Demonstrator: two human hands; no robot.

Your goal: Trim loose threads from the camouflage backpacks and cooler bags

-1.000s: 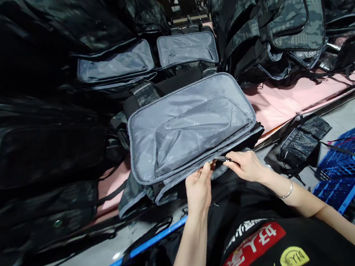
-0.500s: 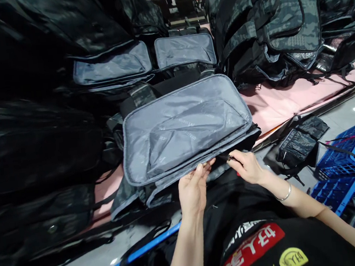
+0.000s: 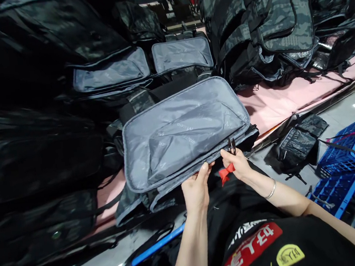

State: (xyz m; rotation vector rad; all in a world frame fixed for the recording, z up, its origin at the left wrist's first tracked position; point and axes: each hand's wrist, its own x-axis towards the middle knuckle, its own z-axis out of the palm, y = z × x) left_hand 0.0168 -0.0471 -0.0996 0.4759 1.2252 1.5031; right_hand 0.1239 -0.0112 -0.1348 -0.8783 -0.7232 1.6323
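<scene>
A camouflage backpack lies in front of me, its opened panel (image 3: pixel 184 132) showing a grey lining with printed lettering. My left hand (image 3: pixel 198 183) pinches the near edge of the bag, thumb on top and fingers underneath. Just to the right, my right hand (image 3: pixel 236 163) is closed around small dark thread snips (image 3: pixel 231 146), whose blades point up beside the bag's edge. A red ribbon or cloth piece (image 3: pixel 226 173) hangs by the same hand.
Behind are two more grey-lined panels (image 3: pixel 110 70) (image 3: pixel 182 54). A camouflage backpack (image 3: pixel 285 11) stands at the back right on a pink surface (image 3: pixel 282 101). Dark bags fill the left. Blue crates (image 3: pixel 344 149) and a small camouflage bag (image 3: pixel 302 141) are at the right, low down.
My right hand has turned and lifted slightly, so the snips and red piece now show clearly. My left hand keeps its hold on the bag's edge. The view has shifted slightly.
</scene>
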